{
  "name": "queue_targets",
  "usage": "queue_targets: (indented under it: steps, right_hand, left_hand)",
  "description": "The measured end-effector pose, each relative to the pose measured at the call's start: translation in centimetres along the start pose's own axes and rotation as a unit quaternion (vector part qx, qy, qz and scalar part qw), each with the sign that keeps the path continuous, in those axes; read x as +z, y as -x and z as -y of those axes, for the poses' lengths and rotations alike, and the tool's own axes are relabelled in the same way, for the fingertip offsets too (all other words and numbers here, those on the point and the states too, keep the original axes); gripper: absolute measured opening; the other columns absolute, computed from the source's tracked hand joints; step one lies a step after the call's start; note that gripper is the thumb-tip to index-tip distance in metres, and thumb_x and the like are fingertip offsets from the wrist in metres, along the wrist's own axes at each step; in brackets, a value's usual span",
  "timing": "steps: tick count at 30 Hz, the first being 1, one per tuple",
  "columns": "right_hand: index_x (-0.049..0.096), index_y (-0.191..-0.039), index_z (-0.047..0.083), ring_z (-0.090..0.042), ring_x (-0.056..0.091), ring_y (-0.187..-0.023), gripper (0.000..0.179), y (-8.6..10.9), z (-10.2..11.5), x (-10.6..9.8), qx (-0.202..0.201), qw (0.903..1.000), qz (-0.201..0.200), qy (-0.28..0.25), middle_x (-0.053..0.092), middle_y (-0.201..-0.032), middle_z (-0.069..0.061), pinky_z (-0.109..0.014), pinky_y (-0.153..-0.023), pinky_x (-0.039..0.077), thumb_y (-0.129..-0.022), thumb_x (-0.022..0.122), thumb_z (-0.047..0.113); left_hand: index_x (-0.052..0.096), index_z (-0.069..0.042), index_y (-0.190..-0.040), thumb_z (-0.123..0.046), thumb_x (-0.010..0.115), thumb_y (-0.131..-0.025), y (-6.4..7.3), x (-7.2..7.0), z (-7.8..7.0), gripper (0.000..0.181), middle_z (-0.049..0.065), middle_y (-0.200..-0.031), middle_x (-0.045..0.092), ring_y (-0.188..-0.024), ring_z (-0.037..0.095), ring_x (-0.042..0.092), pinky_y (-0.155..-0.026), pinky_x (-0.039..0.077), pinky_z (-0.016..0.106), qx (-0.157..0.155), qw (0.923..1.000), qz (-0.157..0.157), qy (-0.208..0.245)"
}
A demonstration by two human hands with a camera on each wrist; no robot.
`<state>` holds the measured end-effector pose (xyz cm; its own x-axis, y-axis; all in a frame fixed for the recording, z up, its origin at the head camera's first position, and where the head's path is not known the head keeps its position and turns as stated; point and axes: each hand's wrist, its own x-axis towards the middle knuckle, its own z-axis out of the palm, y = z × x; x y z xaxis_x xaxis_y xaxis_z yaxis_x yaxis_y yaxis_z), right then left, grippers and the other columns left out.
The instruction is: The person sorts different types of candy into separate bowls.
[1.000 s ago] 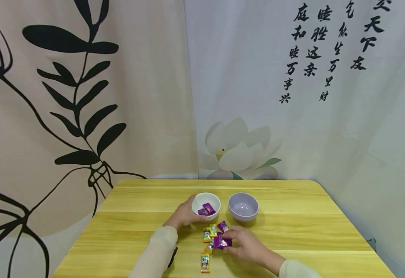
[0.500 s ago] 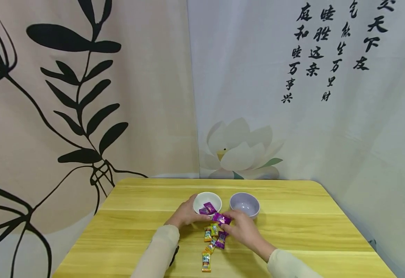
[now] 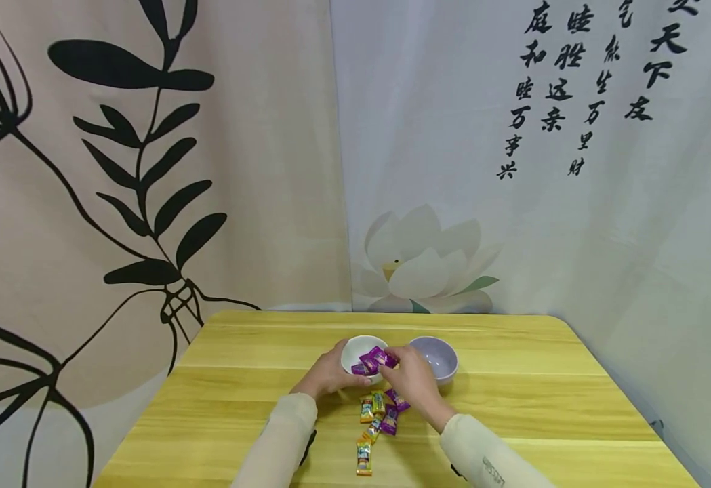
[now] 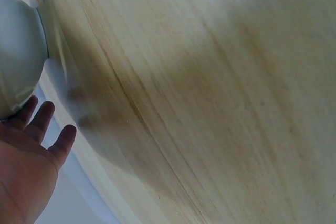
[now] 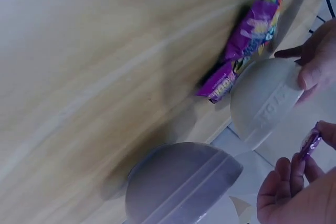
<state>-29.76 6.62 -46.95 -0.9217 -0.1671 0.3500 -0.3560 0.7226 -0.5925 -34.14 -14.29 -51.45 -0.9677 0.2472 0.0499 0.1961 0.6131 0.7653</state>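
Observation:
My left hand (image 3: pixel 331 374) holds a small white bowl (image 3: pixel 352 351) by its left side, the thumb along the near rim. Purple-wrapped candies (image 3: pixel 360 369) lie inside that bowl. Over its right rim my right hand (image 3: pixel 417 381) pinches another purple-wrapped candy (image 5: pixel 310 142) between thumb and fingers. In the left wrist view, fingers of the left hand (image 4: pixel 31 166) reach against the white bowl (image 4: pixel 20 51). On the table in front of the bowl are two purple candies (image 3: pixel 388 420) and several yellow ones (image 3: pixel 364 458).
A lavender bowl (image 3: pixel 439 354) stands just right of the white one, partly behind my right hand. The wooden table (image 3: pixel 544 393) ends at a back edge before a hanging cloth (image 3: pixel 282 169) printed with plants and writing.
My right hand has picked up a purple candy from the pile and carried it up and away from me to the white bowl. The left hand stays at the bowl.

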Motion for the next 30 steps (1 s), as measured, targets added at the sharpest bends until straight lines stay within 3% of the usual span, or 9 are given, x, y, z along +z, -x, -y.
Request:
queue_targets:
  steps: [13, 20, 30]
  right_hand:
    - [0.075, -0.108, 0.006, -0.027, 0.066, -0.09, 0.031, -2.8, 0.4, 1.8, 0.027, 0.999, -0.01, 0.035, 0.072, -0.097, -0.008, -0.046, -0.078, 0.054, -0.082, 0.079, 0.022]
    - [0.074, -0.112, 0.004, -0.032, 0.066, -0.095, 0.036, -3.0, 0.4, 2.4, 0.03, 0.9984, -0.022, 0.044, 0.072, -0.102, -0.012, -0.052, -0.085, 0.051, -0.083, 0.078, 0.026]
    - [0.074, -0.112, 0.004, -0.033, 0.065, -0.102, 0.034, -2.5, 1.1, 2.5, 0.039, 0.9983, -0.036, 0.024, 0.072, -0.105, -0.009, -0.053, -0.089, 0.048, -0.086, 0.075, 0.027]
  left_hand:
    - [0.038, -0.011, -0.147, -0.047, 0.089, -0.07, -0.1, 0.1, -0.6, 0.099, 0.009, -0.123, 0.06, -0.102, 0.023, 0.058, -0.089, 0.051, 0.046, 0.002, 0.9999, 0.008, -0.01]
    - [0.037, -0.01, -0.149, -0.046, 0.089, -0.07, 0.1, 0.3, -1.0, 0.101, 0.009, -0.123, 0.06, -0.102, 0.023, 0.058, -0.088, 0.051, 0.047, 0.004, 0.9998, 0.014, -0.014]
    - [0.04, -0.01, -0.145, -0.049, 0.089, -0.069, 0.0, -0.1, -0.2, 0.099, 0.008, -0.12, 0.062, -0.101, 0.023, 0.059, -0.088, 0.051, 0.047, -0.005, 0.9998, 0.003, -0.019]
